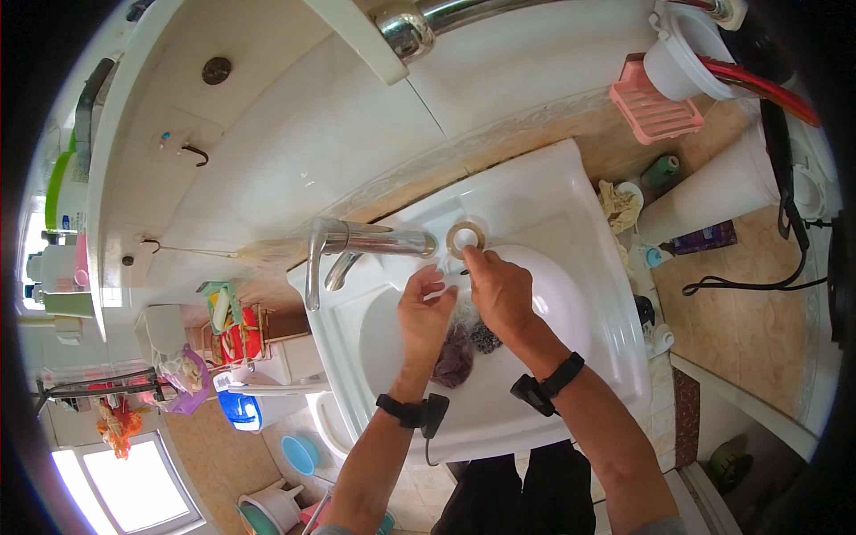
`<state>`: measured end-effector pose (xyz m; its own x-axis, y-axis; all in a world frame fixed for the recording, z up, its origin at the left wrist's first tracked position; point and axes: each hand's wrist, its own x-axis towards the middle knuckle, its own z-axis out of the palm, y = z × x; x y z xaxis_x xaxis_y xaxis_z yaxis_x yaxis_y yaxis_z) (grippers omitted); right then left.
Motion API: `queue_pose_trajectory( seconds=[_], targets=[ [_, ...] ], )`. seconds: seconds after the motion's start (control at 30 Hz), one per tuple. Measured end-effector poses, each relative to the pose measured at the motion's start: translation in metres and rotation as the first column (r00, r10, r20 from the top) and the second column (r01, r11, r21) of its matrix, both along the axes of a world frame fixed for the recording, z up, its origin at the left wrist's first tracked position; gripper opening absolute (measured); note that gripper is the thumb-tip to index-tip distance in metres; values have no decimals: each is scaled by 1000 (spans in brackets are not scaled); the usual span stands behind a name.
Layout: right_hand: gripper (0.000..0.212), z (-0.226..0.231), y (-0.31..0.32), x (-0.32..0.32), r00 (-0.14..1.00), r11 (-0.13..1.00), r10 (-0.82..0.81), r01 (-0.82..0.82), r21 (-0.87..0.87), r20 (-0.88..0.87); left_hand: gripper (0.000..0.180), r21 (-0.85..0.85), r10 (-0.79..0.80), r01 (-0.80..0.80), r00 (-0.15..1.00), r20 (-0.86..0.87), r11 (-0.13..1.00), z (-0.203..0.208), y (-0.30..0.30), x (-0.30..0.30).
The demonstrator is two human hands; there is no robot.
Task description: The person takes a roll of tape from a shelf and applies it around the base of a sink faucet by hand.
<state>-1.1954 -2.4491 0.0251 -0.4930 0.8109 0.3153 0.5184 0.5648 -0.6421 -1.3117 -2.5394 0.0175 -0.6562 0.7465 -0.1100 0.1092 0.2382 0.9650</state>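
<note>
Both of my hands are over the white washbasin, close together below the chrome tap. My left hand has its fingers curled and its thumb towards the right hand; a small pale thing seems to be at its fingertips, too small to name. My right hand is pinched closed, with a little dark bit at its fingertips. Just beyond those fingertips is a beige ring, like a roll of tape, on the basin's back ledge. Beneath my hands, a purple-brown bunched cloth or scrubber lies beside a dark grey mesh scrubber.
A pink soap dish and a white cup hang on the wall at the right. Bottles and a black cable lie on the right-hand ledge. At left are a wire rack and, lower, a blue basin.
</note>
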Motion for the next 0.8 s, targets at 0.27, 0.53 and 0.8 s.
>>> queue_pose_trajectory(
  seconds=[0.27, 0.53, 0.8],
  targets=[
    [20, 1, -1, -6, 1000, 998, -4, 5, -60, 17, 18, -93, 91, -112, 976, -199, 989, -3, 1, -1],
    [25, 0, -1, -6, 1000, 998, 10, -11, -55, -4, 32, -87, 70, -112, 919, -389, 990, 8, 7, 16],
    [25, 5, -2, -10, 999, 998, 17, -14, -61, 42, 15, -80, 106, -150, 911, -398, 986, 0, 3, 1]
  ],
)
